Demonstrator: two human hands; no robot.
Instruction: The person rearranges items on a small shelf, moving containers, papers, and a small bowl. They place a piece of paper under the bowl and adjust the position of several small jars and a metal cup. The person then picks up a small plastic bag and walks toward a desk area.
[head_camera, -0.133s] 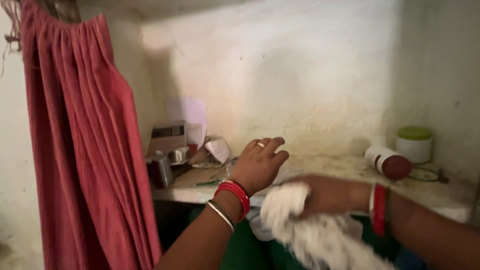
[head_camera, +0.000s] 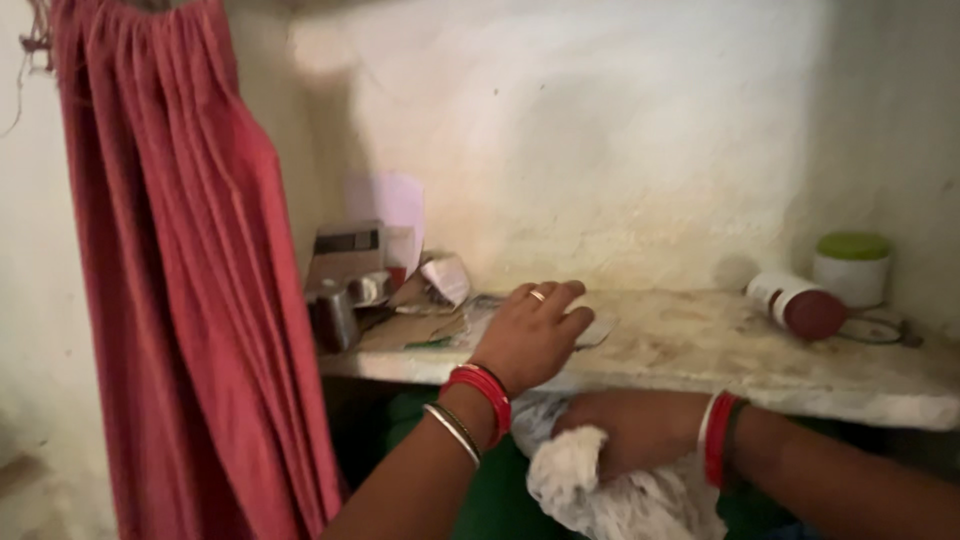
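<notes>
My left hand (head_camera: 535, 330) reaches over the front of a stained stone shelf (head_camera: 720, 355), fingers together and pressing on a flat packet (head_camera: 597, 331) lying there. It wears a ring and red and metal bangles. My right hand (head_camera: 625, 428) is below the shelf's front edge, closed on a bunched white cloth (head_camera: 590, 490) that hangs down. Red bangles sit on that wrist too.
A red curtain (head_camera: 190, 300) hangs at the left. Boxes, papers and a small metal cup (head_camera: 333, 318) crowd the shelf's left end. At the right lie a toppled white bottle with a dark red cap (head_camera: 797, 303) and a white jar with a green lid (head_camera: 852, 266).
My right hand with the cloth has dropped from shelf level to below the front edge. My left hand has moved forward and settled onto the shelf.
</notes>
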